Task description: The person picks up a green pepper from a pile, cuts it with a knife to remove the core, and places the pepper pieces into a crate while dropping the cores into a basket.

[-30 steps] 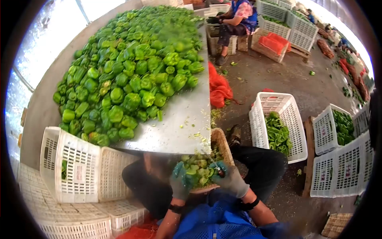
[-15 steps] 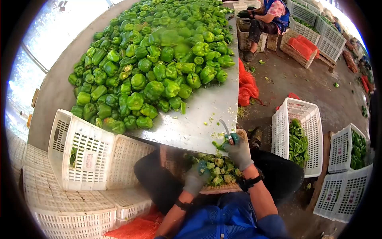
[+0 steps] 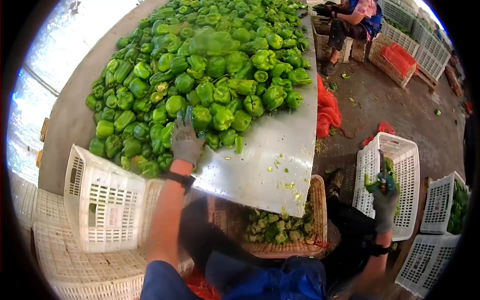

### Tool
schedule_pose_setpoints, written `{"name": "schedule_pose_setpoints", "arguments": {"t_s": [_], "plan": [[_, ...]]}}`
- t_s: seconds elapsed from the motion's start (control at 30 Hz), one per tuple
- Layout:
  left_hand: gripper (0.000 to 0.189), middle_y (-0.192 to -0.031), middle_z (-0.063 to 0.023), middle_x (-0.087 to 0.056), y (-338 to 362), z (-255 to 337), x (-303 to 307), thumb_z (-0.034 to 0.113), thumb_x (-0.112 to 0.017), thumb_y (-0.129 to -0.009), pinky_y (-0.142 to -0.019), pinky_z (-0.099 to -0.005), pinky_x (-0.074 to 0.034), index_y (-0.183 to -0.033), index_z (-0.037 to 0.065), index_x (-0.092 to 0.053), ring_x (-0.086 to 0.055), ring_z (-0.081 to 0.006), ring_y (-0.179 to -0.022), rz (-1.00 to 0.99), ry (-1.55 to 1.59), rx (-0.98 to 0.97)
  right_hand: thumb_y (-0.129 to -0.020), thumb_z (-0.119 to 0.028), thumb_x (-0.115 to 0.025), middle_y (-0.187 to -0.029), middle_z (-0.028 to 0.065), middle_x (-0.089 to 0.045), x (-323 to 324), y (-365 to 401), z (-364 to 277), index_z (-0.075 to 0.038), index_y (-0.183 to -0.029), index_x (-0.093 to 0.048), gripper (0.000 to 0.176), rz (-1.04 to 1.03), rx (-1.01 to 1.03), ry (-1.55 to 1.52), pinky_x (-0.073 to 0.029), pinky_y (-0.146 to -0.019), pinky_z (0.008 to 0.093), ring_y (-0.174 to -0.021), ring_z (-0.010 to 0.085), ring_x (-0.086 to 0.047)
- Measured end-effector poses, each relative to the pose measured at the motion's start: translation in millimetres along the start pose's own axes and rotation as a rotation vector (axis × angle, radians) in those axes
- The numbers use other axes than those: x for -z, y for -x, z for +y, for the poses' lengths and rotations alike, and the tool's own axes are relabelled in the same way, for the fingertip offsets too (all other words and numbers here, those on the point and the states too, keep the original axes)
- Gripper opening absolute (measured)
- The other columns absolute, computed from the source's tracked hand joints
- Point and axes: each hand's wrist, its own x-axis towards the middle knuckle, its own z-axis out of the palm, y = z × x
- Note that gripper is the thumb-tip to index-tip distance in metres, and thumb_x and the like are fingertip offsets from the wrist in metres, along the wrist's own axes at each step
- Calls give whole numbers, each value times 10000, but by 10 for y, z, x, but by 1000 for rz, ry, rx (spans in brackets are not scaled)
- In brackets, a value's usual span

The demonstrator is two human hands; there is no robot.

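Note:
A large heap of green peppers [image 3: 200, 65] covers much of the metal table [image 3: 265, 165]. My left hand [image 3: 186, 140], in a grey glove, reaches onto the near edge of the heap with its fingers spread over the peppers. My right hand [image 3: 385, 197], also gloved, is closed around the handle of a knife [image 3: 382, 162] whose blade points up and away. A piece of green pepper [image 3: 370, 184] shows beside its fingers. This hand is over the near part of a white crate [image 3: 412, 200] that holds green peppers.
Below the table edge, a crate [image 3: 321, 210] between my legs holds trimmings. White crates [image 3: 112, 210] stand at the left. More crates [image 3: 440, 200] with peppers are at the right. Red netting [image 3: 327, 110] lies beside the table. A person [image 3: 355, 20] sits at the top right.
My left hand has moved from the trimmings crate up and left onto the pepper heap. My right hand has moved right with the knife, from the table edge to the white crate. The view has shifted slightly.

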Motion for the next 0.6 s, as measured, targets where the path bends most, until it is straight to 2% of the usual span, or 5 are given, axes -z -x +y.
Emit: {"name": "schedule_pose_setpoints", "arguments": {"t_s": [0.13,0.23,0.33,0.43,0.6], "plan": [[1183,-1743,-213,-355,-352,-24,-331,474,-856,-865,-1292,-495,-339,-1750,81,-177,-347,-393,-1596,-209,-141,-3,-982,-121,-754,-1006,-11,-622,782,-351,1130,-5,-1203,-706,253,68,485,686,-440,-672,324,-777,100,-489],[922,-1713,-273,-391,-524,-52,-664,442,-773,-891,-1305,-511,-310,-1624,-7,-439,-339,-414,-1601,-484,124,363,-1077,-192,-641,-1085,40,-664,620,16,1122,-40,-1284,-668,258,215,-353,-89,-512,-735,345,-824,155,-571],[791,-1580,-225,-553,-360,-622,-1638,478,-711,-932,-1253,-503,-347,-1531,-5,-527,-475,-404,-1467,-212,-209,12,-1035,-353,-715,-826,130,-741,297,237,440,-16,-1160,-739,360,110,-2,607,-569,-643,420,-681,227,-671],[964,-1609,-224,-510,-271,-544,-1571,584,-734,-961,-1287,-429,-358,-1666,19,-398,-437,-371,-1527,-63,-283,62,-972,-249,-779,-923,186,-779,-75,456,91,-40,-1138,-750,269,95,-154,363,-601,-718,428,-796,253,-752],[781,-1546,-161,-603,121,355,-622,582,-594,-1075,-1174,-418,-468,-1636,54,-464,-593,-303,-1363,60,173,236,-937,-189,-775,-861,163,-702,-851,714,298,-76,-1129,-692,238,-38,240,131,-532,-703,429,-720,257,-629]]}}
